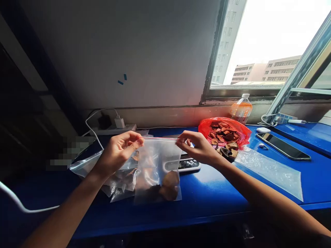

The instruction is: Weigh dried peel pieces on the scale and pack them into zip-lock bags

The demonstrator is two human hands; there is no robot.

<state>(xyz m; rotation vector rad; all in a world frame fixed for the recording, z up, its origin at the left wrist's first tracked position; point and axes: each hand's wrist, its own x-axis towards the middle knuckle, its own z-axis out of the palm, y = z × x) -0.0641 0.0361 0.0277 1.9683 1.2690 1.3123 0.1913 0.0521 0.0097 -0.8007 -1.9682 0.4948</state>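
Observation:
A clear zip-lock bag (151, 162) hangs upright between my two hands, with a red line along its top edge. My left hand (121, 150) pinches the bag's top left corner. At the top right corner, my right hand (196, 144) pinches it too. Brown dried pieces (170, 186) lie in the bottom of the bag. Behind it, partly hidden, is a small digital scale (190, 164) with buttons on its front. Several more clear bags (121, 181) with brown pieces lie to the left, partly behind my left hand and forearm.
On the blue table (207, 199), a red plastic bag (244, 132) full of dried brown pieces stands at the back right. Near it are an orange drink bottle (241, 108), a flat clear bag (274, 170), a phone (284, 146) and an earbud (263, 146). A white charger (119, 121) with cable stands at the back left.

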